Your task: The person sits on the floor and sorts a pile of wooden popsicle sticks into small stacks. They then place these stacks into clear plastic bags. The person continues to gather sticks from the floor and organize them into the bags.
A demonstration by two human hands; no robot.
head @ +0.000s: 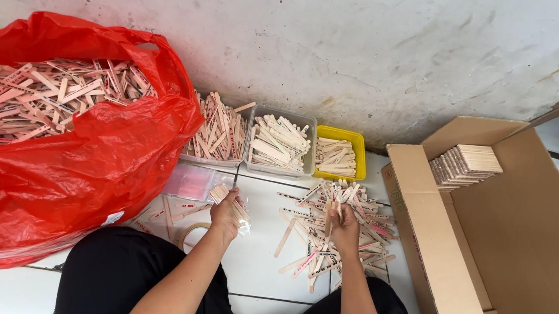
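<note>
My left hand (227, 214) grips a small bundle of flat wooden sticks (225, 193), held just above the white tiled floor. My right hand (344, 226) rests on a loose pile of wooden sticks (334, 226) spread on the floor, with its fingers pinching one stick out of that pile. Some sticks in the pile carry coloured print. My knees in black trousers frame the bottom of the view.
A big red plastic bag (72, 174) full of sticks sits at the left. Along the wall stand two clear tubs (279, 144) and a yellow tub (339, 154) of sticks. An open cardboard box (505, 241) at the right holds a neat stack of sticks (465, 166). A tape roll (188, 233) lies by my left knee.
</note>
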